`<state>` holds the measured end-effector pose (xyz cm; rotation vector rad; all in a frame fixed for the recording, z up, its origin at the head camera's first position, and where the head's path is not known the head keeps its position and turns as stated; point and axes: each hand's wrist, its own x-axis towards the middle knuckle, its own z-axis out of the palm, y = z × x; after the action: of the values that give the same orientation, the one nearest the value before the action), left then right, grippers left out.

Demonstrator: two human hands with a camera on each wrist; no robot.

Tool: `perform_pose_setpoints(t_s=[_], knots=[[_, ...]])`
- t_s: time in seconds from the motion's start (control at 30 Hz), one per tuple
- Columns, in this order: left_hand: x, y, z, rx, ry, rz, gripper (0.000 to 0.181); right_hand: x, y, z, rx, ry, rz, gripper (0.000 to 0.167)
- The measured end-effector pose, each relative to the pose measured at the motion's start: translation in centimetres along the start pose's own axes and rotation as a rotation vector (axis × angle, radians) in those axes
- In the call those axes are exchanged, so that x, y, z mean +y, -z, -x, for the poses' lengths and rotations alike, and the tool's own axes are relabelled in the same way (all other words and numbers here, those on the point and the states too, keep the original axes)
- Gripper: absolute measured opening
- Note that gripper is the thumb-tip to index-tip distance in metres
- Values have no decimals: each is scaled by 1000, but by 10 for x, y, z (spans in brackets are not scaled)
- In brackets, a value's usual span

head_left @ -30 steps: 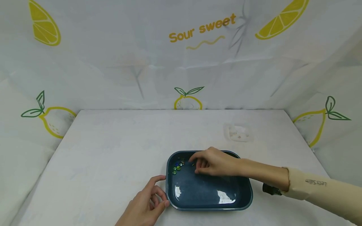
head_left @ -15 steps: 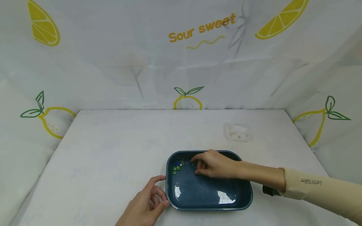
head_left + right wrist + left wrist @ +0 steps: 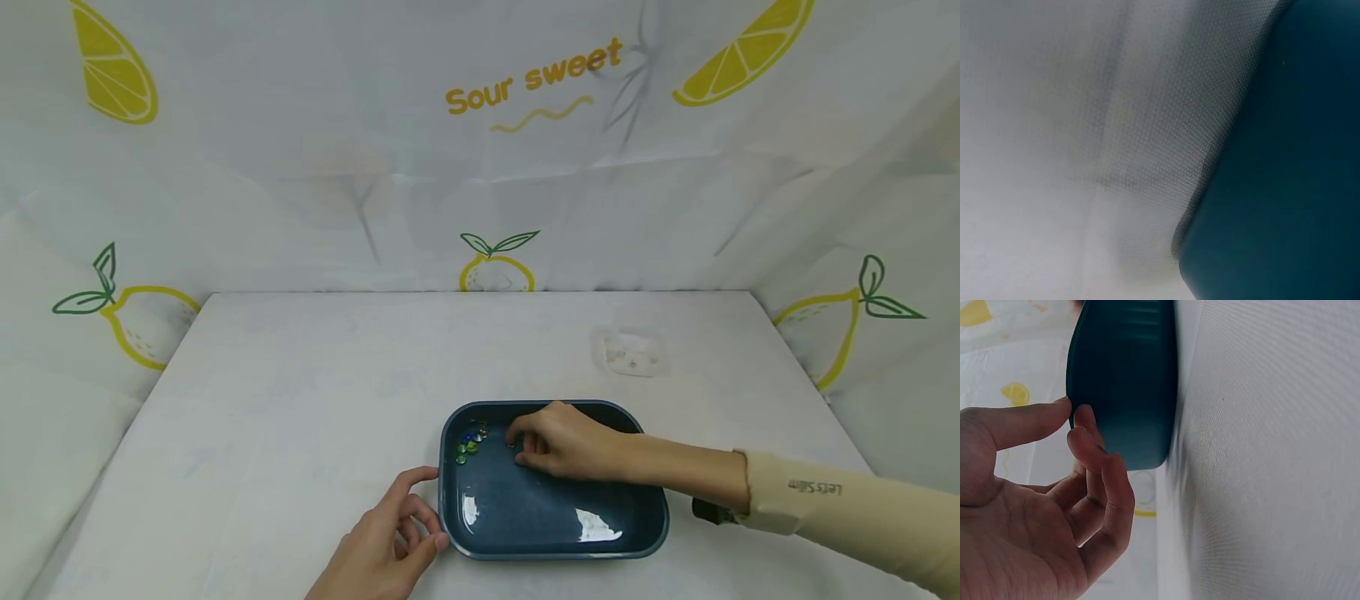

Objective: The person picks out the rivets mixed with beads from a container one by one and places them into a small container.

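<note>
A dark blue tray (image 3: pixel 540 508) stands on the white table, with several small glassy beads (image 3: pixel 472 447) in green, blue and amber at its far left corner. Over the tray's far half is my right hand (image 3: pixel 573 446), fingers bent downward; a tiny bead (image 3: pixel 511 444) shows by the index fingertip. My left hand (image 3: pixel 378 542) touches the tray's left side with loosely bent fingers. In the left wrist view, the thumb of my left hand (image 3: pixel 1047 506) meets the rim of the tray (image 3: pixel 1122 387). The right wrist view shows the tray's outer wall (image 3: pixel 1285 187), no fingers.
Behind the tray, toward the right, lies a small clear plastic packet (image 3: pixel 632 354) on the table (image 3: pixel 300 400). A white cloth with lemon prints hangs around the back and sides. A dark object (image 3: pixel 712 511) is partly hidden under the right forearm.
My right hand has moved slightly toward the near side of the tray, and the tiny bead by its index fingertip has shifted the same way. The left hand stays put.
</note>
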<state>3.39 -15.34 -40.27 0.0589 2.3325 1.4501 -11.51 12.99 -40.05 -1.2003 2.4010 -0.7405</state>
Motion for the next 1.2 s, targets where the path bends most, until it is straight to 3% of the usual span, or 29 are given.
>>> perform_pose_setpoints(t_s=[0.57, 1.2], knots=[[0, -1, 0, -2, -18, 0, 68, 0, -4, 0, 38, 26, 51, 4], [-1, -1, 0, 2, -11, 0, 67, 0, -2, 1, 13, 60, 30, 11]])
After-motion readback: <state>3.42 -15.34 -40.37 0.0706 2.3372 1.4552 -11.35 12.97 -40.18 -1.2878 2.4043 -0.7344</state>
